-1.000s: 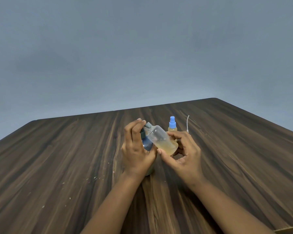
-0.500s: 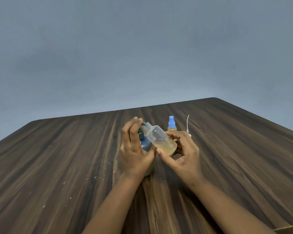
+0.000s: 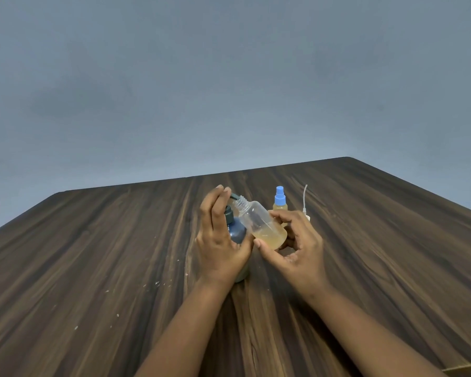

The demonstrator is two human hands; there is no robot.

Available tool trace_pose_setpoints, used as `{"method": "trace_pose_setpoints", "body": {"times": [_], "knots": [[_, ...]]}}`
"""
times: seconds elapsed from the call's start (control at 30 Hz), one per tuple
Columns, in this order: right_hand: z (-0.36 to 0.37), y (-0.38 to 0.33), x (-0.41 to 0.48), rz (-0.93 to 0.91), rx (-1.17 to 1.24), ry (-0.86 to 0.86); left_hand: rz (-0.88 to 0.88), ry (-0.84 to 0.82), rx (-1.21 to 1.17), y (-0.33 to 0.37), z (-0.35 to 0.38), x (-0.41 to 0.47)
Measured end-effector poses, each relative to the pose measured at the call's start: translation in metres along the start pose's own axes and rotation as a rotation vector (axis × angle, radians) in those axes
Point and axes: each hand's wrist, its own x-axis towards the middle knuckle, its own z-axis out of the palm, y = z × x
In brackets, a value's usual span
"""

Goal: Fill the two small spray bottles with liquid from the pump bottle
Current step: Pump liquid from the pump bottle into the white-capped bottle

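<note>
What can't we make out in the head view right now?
Head view only:
- Pump bottle: body and fill level hidden by the left hand.
- Capped spray bottle: lower body hidden behind the open bottle and right hand.
- Loose spray head: base hidden behind the right hand.
- Flow at the spout: too small to tell.
- Tan object: cut off at the bottom right corner.
</note>
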Motion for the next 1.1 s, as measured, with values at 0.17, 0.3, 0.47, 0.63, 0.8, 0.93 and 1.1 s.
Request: {"method": "trace_pose_setpoints", "body": {"times": [0.17,0.3,0.47,0.63,0.8,0.93,1.1], "knots": [[-0.0001,0.0013,0.0002,-0.003,-0.009,-0.007,-0.034,0.028,-0.018,0.0009,0.002,0.0006],[-0.0004,0.0017,0.0002,-0.006,-0.011,-0.008,-0.047,0.018,-0.004,0.0047,0.0017,0.0004],[0.0004,0.0011,0.0008,-0.016,-0.015,0.002,-0.044,0.014,-0.005,0.0042,0.0016,0.0012],[-0.0007,0.002,0.0005,-0.015,-0.029,0.007,-0.064,0.013,0.008,0.0055,0.0045,0.0025],[0.0014,0.0006,0.0004,-0.008,-0.008,0.01,-0.033,0.018,0.011,0.0021,0.0018,0.0003],[-0.0001,0.0007,0.0004,-0.005,-0.018,0.007,-0.04,0.002,0.016,0.0042,0.0038,0.0014],[0.0002,0.0006,0.0005,-0.014,-0.027,0.007,-0.048,0.01,0.034,0.0035,0.0025,-0.0004]]}}
